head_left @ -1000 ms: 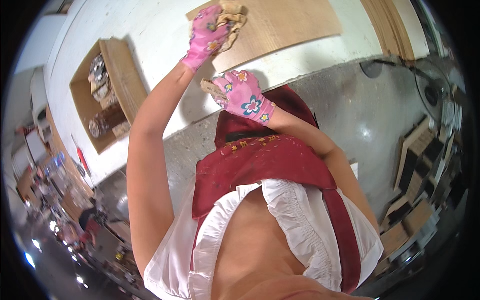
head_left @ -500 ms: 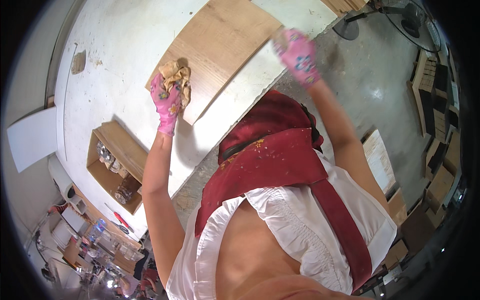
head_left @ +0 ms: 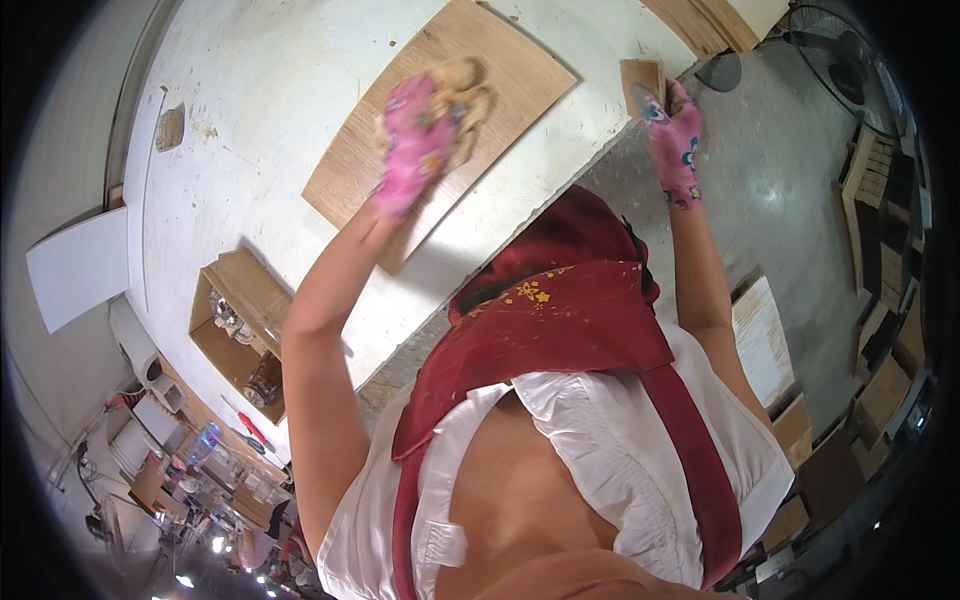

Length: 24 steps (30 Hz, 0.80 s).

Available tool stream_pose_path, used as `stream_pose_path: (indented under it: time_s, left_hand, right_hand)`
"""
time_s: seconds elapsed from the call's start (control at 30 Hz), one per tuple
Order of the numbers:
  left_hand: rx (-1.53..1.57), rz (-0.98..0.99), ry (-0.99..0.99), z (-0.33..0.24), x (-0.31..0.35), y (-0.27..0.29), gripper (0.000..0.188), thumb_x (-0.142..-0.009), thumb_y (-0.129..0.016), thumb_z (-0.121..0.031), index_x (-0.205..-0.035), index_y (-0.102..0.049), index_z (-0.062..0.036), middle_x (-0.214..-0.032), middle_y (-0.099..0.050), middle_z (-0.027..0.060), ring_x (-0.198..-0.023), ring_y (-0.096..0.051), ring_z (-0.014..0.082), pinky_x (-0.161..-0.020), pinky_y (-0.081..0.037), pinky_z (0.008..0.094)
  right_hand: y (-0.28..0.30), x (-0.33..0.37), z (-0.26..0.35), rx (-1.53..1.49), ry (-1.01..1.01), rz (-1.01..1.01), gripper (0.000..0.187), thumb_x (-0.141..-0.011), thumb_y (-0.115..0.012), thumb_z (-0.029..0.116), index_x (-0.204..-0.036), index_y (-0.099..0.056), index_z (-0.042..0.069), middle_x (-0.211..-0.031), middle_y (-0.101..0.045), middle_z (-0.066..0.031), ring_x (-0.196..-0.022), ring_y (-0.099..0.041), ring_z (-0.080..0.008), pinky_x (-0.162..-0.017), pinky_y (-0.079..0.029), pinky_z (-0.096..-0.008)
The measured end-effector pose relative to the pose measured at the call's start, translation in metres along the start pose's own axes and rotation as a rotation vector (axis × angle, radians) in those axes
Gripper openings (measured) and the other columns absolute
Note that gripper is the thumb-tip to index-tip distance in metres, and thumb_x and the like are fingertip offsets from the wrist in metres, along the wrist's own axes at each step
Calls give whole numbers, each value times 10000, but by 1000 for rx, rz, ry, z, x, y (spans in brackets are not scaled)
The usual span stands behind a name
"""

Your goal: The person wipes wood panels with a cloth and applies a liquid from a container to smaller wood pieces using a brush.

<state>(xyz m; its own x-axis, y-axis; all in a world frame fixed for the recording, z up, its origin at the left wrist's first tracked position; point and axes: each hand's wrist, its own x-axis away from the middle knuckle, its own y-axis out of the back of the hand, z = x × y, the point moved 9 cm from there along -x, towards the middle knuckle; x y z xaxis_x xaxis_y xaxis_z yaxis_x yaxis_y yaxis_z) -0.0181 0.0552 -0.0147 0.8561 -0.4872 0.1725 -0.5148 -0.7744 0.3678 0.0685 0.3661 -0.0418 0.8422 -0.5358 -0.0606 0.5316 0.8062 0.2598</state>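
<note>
A wood-grain board [head_left: 510, 75] lies on the white tabletop [head_left: 260, 130]. My left hand [head_left: 415, 150], in a pink flowered glove, is closed on a crumpled tan cloth [head_left: 470, 110] over the board; both are smeared by motion. At the table's right edge my right hand [head_left: 678, 140], gloved the same way, is closed on a small brown rectangular block [head_left: 641, 80]. The block is at the tabletop, apart from the board; my fingers hide part of it.
An open cardboard box [head_left: 240, 315] with glass jars stands on the left of the table. Red-handled scissors [head_left: 252, 428] lie nearer. Wood strips [head_left: 710, 25] are stacked at the far right. Beyond the table edge are a fan [head_left: 845, 65] and stacked boards [head_left: 870, 220].
My left hand has moved right and away with the cloth, from the board's left end to its middle. My right hand has moved right, off the board's corner, to the table's edge.
</note>
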Motion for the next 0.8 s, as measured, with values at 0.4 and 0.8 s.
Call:
stream_pose_path:
  time_s: [0.4,0.8]
  left_hand:
    - [-233,433,-777,-43,-61,-117,526,-673,-658,-17,-1189,-577,-81,-1287,-514,95,-1186,-480,233,-1011,-379,309]
    - [-149,698,-863,-30,-35,-143,528,-686,-634,-25,-1191,-598,-173,-1313,-499,46,-1176,-484,242,-1009,-371,330]
  right_hand:
    - [29,-14,13,-21,-73,35,345,-807,-619,103,-1129,-557,-5,-881,-646,-43,-728,-592,-126,-650,-471,-252]
    - [-247,-36,87,-235,-22,884,253,-818,-590,262,-970,-629,63,-770,-622,-50,-741,-581,-95,-631,-475,-263]
